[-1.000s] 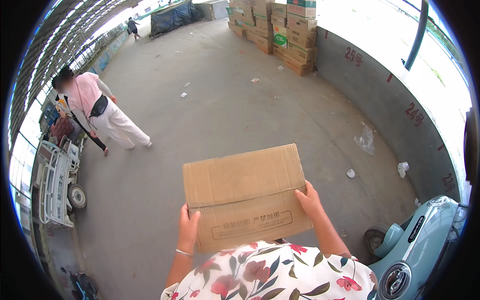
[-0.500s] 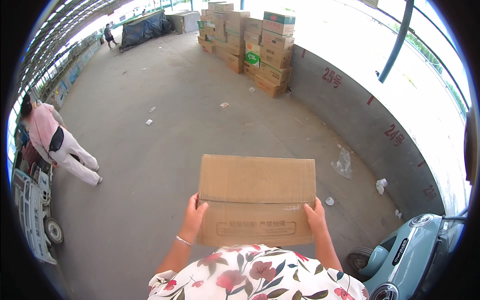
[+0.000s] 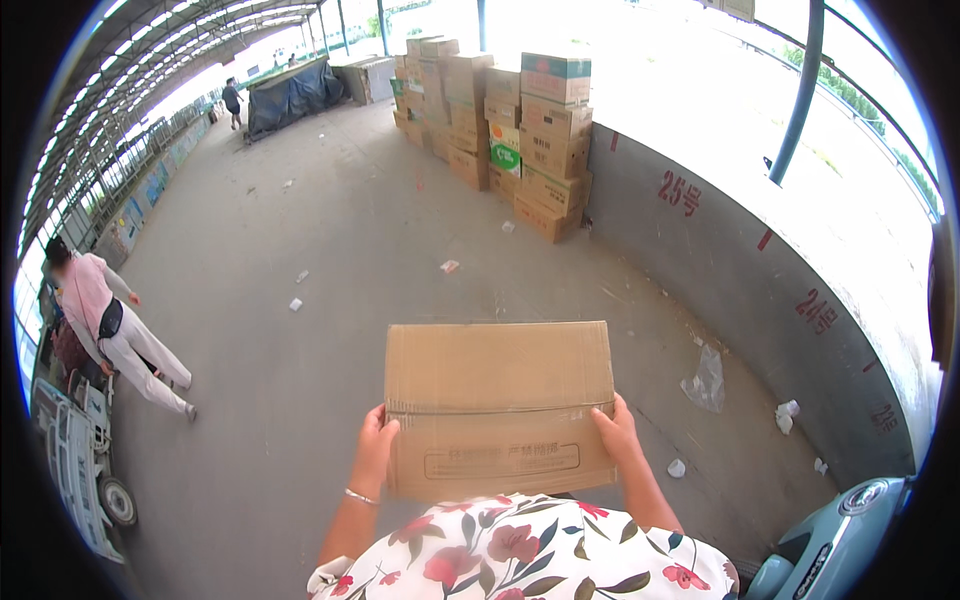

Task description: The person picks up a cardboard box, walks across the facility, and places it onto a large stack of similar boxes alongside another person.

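A brown cardboard box (image 3: 497, 365) is carried level in front of my body, its top flaps folded down along a middle seam. My left hand (image 3: 375, 440) grips its left side, thumb on the top edge and fingers hidden against the side. On the opposite side, my right hand (image 3: 615, 428) holds it the same way, thumb resting on top. The near edge of the box lies close against my floral shirt.
Stacked cartons (image 3: 545, 140) stand ahead by a low grey wall (image 3: 740, 270). A light-blue vehicle (image 3: 840, 540) is at lower right. At left, a person in pink (image 3: 95, 300) stands beside a cart (image 3: 75, 450). Litter, including a plastic bag (image 3: 705, 380), dots the concrete floor.
Both hands still hold the box, which sits slightly further left in view. The blue vehicle has slid toward the lower right corner, and the stacked cartons appear lower. The person in pink has shifted posture.
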### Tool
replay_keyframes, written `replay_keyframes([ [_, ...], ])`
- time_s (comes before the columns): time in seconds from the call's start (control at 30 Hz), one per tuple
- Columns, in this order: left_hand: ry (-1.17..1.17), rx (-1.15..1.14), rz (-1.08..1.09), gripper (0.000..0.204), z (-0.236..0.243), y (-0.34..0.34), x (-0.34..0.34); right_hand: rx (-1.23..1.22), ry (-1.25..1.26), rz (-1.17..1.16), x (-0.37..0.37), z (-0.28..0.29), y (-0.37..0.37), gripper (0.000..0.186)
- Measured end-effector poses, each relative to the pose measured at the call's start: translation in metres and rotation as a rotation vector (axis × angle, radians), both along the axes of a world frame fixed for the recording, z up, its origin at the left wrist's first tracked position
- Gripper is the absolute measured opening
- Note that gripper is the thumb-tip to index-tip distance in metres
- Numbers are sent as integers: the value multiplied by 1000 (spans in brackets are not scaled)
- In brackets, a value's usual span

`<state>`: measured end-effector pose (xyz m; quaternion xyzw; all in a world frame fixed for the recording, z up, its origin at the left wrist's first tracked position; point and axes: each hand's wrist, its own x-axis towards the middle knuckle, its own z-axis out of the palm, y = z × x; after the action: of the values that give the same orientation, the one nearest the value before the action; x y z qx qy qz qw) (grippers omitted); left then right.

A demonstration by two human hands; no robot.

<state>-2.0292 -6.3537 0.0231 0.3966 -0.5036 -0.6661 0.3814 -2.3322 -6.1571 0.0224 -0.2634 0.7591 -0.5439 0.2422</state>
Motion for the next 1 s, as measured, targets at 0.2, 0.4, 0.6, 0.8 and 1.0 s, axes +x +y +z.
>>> replay_keyframes([
  [0.2,41,-7,90,35,27,-27,-37,-22,-78,182,-67,11,-65,46],
  [0.4,48,46,136,33,19,-47,-57,48,-21,173,-89,5,-107,48],
  [0.6,30,49,57,34,15,-88,-92,92,-44,117,-120,14,-137,50],
  [0.8,86,82,-79,36,4,-164,-155,50,-29,-12,-157,13,-162,48],
  [1.0,132,120,-209,38,13,-245,-211,-23,-34,-122,-187,13,-204,48],
])
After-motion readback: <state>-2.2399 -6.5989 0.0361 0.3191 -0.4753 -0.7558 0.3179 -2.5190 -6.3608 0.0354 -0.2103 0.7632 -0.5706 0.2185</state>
